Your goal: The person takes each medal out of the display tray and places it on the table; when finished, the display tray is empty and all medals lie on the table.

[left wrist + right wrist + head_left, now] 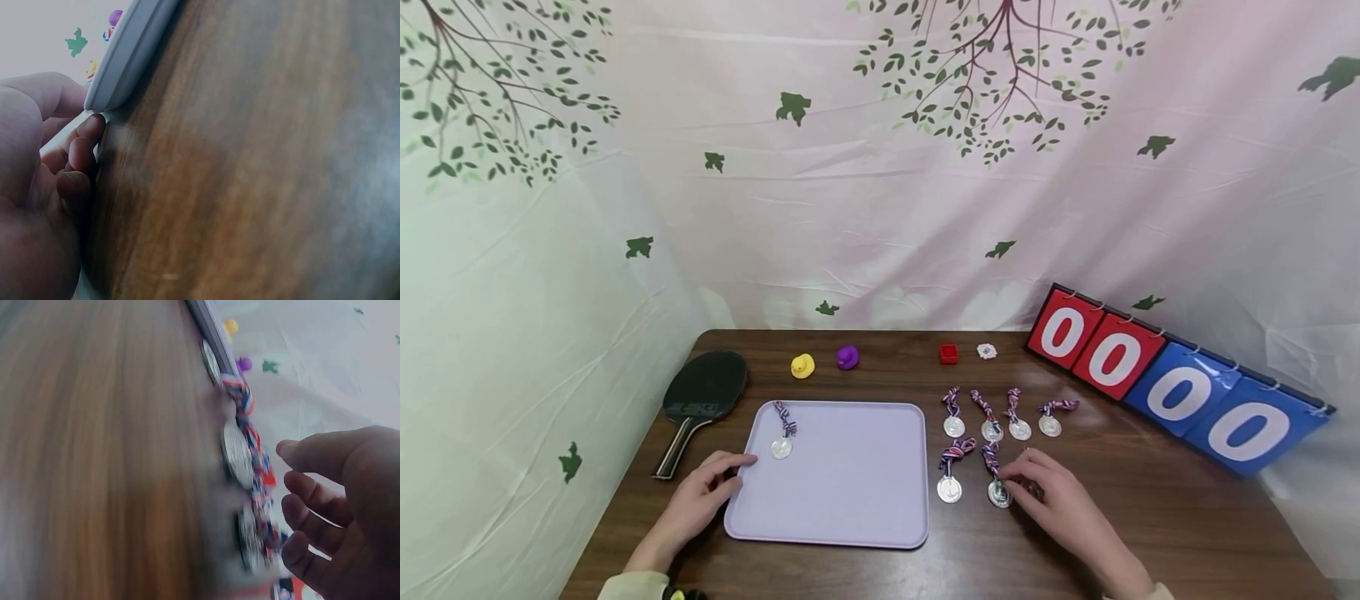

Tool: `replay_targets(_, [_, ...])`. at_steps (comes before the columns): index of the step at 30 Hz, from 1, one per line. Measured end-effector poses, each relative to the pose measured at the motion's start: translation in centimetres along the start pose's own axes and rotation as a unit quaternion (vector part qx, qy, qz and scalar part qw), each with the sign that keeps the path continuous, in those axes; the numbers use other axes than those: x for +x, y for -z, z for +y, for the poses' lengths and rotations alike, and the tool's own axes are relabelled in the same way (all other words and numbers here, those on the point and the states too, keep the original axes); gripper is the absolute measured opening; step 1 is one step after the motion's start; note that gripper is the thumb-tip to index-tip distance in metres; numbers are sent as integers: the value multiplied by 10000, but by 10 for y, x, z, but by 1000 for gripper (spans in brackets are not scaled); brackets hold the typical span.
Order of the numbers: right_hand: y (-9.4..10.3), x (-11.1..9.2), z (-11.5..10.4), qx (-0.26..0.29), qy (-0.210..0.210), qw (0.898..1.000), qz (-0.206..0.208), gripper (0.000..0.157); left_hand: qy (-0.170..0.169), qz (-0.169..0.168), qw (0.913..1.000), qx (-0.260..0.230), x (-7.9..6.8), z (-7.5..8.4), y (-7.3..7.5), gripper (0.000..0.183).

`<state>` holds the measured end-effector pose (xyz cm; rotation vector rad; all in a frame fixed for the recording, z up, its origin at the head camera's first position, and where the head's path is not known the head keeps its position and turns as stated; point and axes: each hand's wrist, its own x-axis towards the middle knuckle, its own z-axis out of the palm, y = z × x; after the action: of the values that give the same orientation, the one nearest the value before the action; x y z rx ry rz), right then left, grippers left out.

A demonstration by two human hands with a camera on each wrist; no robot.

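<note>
My left hand (700,496) grips the left edge of a pale lilac tray (835,492), its rim lying between thumb and fingers in the left wrist view. One silver medal (782,448) with a knotted striped ribbon lies in the tray's upper left. Right of the tray, my right hand (1060,504) is over the front row of medals, fingertips close by a silver medal (999,493). In the right wrist view its fingers are loosely bent and apart, with nothing between them. Another medal (249,537) is mostly hidden under this hand in the head view.
Behind the right hand lie several more ribboned medals (1019,429). A table tennis bat (706,387) lies left of the tray. Along the back are a yellow duck (802,366), a purple duck (847,357), a red box (949,354) and a white piece (987,352). A flip scoreboard (1172,379) stands at right.
</note>
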<state>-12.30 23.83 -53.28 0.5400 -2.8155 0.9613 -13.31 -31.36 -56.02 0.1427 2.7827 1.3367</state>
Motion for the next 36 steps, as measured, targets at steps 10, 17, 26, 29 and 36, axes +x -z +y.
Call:
replay_targets(10, [-35,24,-35,298,1659,9851,344,21,-43,-12,10000,-36,2,0,-2,28])
replay_targets(17, [-52,38,-63,260,1958,9802,127,16,-232,21,9997,-6,-2,16,3,28])
replay_targets(26, [-75,62,-97,573,2051,9766,-314,15,-150,-49,9999,-22,-9,43,10,28])
replay_targets(29, [-84,71,-108,500,2038,9768,-436,15,-158,-51,9999,-30,-10,43,10,28])
replay_targets(36, [-102,91,-135,94,1969,9757,-956,18,-229,-59,9997,-42,-9,41,10,27])
